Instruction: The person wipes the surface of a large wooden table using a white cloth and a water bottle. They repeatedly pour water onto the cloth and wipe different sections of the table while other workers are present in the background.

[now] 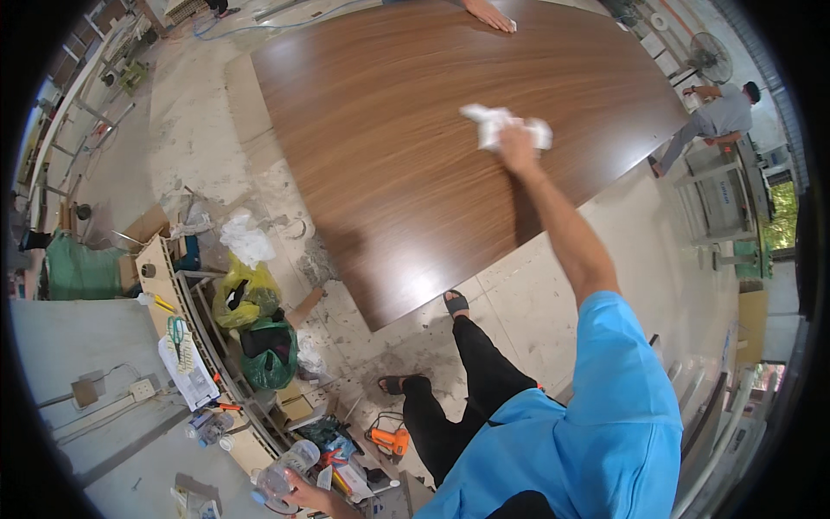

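A large brown wood-grain panel (415,156) lies flat in front of me. My right hand (519,145) reaches far out over it and presses a crumpled white cloth (497,123) onto its surface near the right edge. Down at the lower left, my left hand (313,497) grips a clear plastic bottle (284,471) beside a cluttered shelf. Another person's hand (488,15) rests on the panel's far edge. My legs in black trousers and sandals stand at the panel's near corner.
A cluttered shelf unit (186,311) at my left holds scissors, papers, a yellow bag (246,294) and a green bag (270,356). An orange power tool (391,441) lies on the dusty floor. At the far right a person (718,117) bends beside a machine, near a fan (709,56).
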The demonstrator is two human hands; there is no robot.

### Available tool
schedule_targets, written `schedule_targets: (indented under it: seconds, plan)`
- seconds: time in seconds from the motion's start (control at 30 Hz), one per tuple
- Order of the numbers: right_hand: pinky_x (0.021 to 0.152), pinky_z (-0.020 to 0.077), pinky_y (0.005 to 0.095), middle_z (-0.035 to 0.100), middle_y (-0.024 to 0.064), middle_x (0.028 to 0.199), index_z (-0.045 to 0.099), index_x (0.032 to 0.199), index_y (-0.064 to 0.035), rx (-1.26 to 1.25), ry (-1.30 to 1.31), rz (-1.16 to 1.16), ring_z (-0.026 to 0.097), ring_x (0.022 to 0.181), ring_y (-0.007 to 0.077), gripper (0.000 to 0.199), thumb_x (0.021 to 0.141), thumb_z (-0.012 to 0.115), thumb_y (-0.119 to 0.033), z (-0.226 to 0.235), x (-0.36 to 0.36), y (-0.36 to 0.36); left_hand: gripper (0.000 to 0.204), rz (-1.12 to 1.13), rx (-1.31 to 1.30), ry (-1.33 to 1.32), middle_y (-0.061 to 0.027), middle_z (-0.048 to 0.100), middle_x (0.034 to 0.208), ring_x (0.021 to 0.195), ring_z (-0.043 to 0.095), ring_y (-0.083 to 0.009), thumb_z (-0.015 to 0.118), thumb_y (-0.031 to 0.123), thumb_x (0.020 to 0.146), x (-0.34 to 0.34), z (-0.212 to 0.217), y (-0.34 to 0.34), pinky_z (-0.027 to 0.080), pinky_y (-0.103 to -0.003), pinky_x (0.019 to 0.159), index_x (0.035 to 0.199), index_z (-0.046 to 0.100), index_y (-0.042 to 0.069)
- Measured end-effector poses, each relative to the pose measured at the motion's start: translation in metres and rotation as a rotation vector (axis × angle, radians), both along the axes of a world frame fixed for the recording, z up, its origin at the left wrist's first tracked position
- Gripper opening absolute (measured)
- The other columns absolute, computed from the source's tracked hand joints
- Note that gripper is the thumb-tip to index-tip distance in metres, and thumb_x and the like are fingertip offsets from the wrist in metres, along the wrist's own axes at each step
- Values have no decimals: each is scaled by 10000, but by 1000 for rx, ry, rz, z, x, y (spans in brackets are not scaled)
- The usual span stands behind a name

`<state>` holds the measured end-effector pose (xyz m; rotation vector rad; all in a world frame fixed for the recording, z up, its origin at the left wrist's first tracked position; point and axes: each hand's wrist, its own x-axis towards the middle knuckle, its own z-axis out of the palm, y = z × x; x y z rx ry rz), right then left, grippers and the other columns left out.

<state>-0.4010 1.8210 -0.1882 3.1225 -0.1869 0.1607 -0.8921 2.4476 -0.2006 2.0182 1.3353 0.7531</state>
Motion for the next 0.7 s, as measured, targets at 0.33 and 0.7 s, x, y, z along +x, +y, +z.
schedule_targets:
  seconds: [0.33,0.7]
  plan:
    - [991,501,479,698,81,1325,727,1263,-197,498,-118,412,661,1132,345,407,875,641,-110,-51,-115,-54,739,-932,-362,-147,-155,630,1303,1164,621,-259,776,88,813,251,149,-256,476,-388,1045,1458,426,-5]
    - [929,607,350,682,161,1258,486,1467,18,2293,-125,24,701,1089,228,414,1068,524,-83,109,-109,-133,655,-1646,64,71,-164,701,1180,1102,648,-355,887,209,730,384,211,-463,492,-435,974,1313,625,66]
